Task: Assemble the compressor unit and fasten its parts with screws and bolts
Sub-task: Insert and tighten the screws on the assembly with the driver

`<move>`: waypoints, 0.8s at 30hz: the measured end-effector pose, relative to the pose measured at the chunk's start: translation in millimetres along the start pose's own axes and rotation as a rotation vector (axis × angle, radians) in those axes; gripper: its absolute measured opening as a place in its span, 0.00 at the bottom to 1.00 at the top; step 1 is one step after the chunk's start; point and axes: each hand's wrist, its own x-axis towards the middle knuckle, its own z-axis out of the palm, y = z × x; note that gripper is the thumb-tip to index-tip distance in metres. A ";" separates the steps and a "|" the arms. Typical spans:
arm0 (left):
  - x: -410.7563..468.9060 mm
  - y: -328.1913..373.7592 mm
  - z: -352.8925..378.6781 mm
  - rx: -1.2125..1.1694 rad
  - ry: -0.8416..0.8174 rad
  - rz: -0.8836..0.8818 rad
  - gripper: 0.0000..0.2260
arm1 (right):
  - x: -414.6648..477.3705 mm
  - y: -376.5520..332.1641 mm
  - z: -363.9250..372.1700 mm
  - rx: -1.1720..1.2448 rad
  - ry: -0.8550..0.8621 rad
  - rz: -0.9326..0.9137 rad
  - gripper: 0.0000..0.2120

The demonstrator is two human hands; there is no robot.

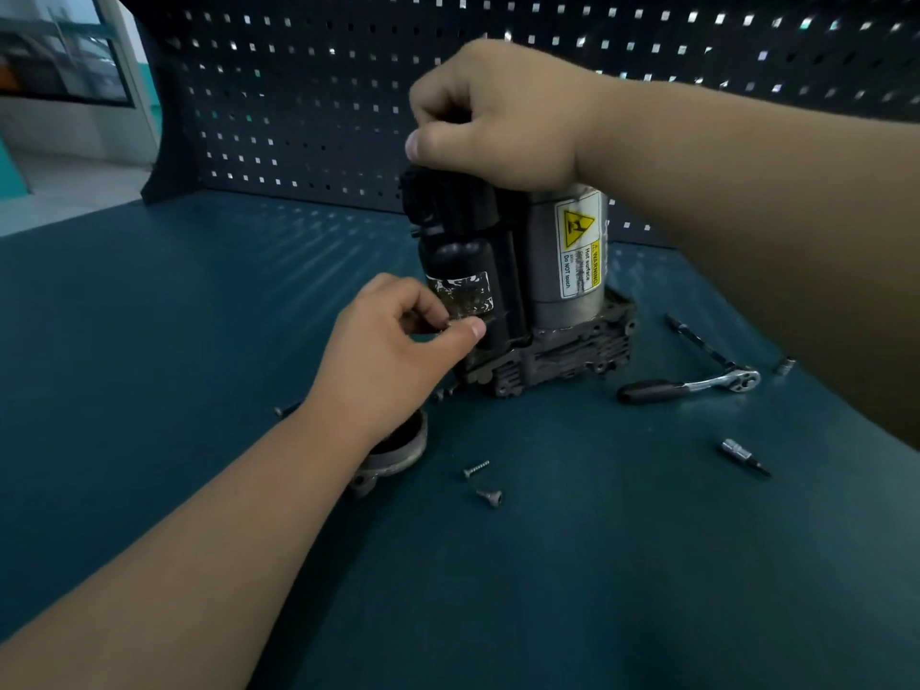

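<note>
The left hand [393, 341] pinches what looks like a small dark screw [450, 321] just left of the upright black-and-grey compressor unit [517, 291], whose top the right hand [498, 117] grips.

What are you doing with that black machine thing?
A person is putting together a compressor that stands upright on the bench. The right hand grips its top with curled fingers. The left hand pinches a small part, likely a screw, beside the black cylinder. Loose screws and a ratchet lie on the bench nearby, not yet used.
</note>
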 end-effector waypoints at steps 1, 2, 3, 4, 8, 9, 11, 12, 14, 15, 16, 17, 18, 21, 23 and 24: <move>0.0 0.5 0.7 0.012 0.004 0.001 0.11 | 0.3 0.6 0.7 -0.011 -0.008 -0.011 0.18; 0.2 0.5 1.1 0.021 0.006 0.005 0.12 | 0.2 0.6 1.5 -0.017 -0.017 -0.020 0.18; 0.2 0.2 1.4 0.023 0.003 0.006 0.12 | -0.7 -0.1 1.8 -0.008 -0.022 -0.024 0.19; 0.1 -0.1 1.3 0.020 -0.003 0.006 0.12 | -1.7 -0.6 1.8 0.027 -0.020 -0.020 0.20; 0.1 -1.4 1.3 0.004 -0.017 0.026 0.13 | -1.8 6.3 -2.7 0.303 0.037 0.070 0.25; 0.0 -1.5 1.4 -0.003 -0.020 0.031 0.13 | -0.9 8.5 -3.2 0.299 0.035 0.063 0.22; 0.8 -2.9 1.7 -0.012 -0.038 0.032 0.13 | 0.1 8.2 -2.8 0.218 -0.002 0.026 0.18; 1.1 -4.5 1.6 -0.001 -0.053 0.029 0.13 | 0.6 7.1 -2.5 0.180 -0.013 0.013 0.17; 2.1 -7.2 1.0 0.018 -0.094 0.009 0.14 | 1.7 5.7 -3.0 0.166 -0.007 -0.015 0.18; 2.5 -8.0 1.0 0.011 -0.109 0.001 0.13 | 1.6 5.1 -3.5 0.174 -0.008 -0.019 0.18; 2.8 -8.7 0.6 0.007 -0.112 -0.001 0.13 | 1.4 4.7 -3.8 0.187 -0.016 -0.015 0.18; 2.8 -9.0 0.3 0.013 -0.106 0.002 0.13 | 1.2 5.1 -4.2 0.203 -0.032 -0.006 0.17; 3.1 -8.9 0.3 0.023 -0.102 0.005 0.14 | 0.5 5.5 -4.4 0.221 -0.052 0.003 0.16; 4.3 -9.6 0.7 0.031 -0.102 0.014 0.14 | -0.8 4.3 -5.6 0.288 -0.079 0.024 0.14; 5.8 -10.6 0.6 0.061 -0.102 0.025 0.15 | -1.0 2.7 -6.2 0.313 -0.084 0.018 0.12; 6.6 -11.3 0.5 0.070 -0.102 0.024 0.15 | -0.6 2.5 -5.6 0.294 -0.091 0.016 0.11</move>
